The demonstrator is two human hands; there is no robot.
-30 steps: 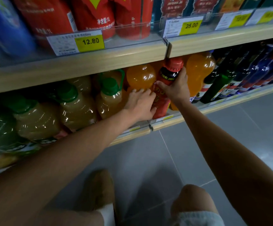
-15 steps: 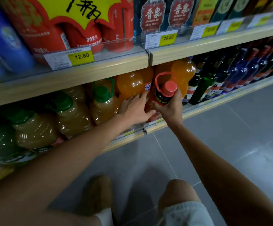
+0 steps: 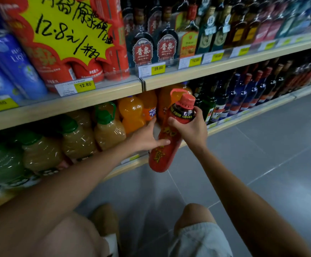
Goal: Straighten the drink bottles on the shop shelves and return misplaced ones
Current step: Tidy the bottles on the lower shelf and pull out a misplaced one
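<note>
A big red-labelled bottle point(image 3: 164, 147) with a red cap and carry loop hangs tilted in front of the lower shelf point(image 3: 128, 165), its base out over the floor. My right hand point(image 3: 190, 127) grips its dark neck just below the cap. My left hand point(image 3: 147, 137) lies against the bottle's left side, thumb stretched across the label, fingers straight. Behind them stand orange soda bottles point(image 3: 131, 112) on the lower shelf.
Yellowish juice jugs with green caps point(image 3: 106, 127) fill the lower shelf to the left. Dark and blue glass bottles point(image 3: 243, 93) line it to the right. Red cans under a yellow price sign point(image 3: 67, 30) sit on the upper shelf. Grey floor tiles point(image 3: 262, 154) lie below; my knees show at the bottom.
The red bottle has come off the lower shelf toward me and now hangs tilted in front of it. My right hand stayed on its neck; my left hand moved onto its side.
</note>
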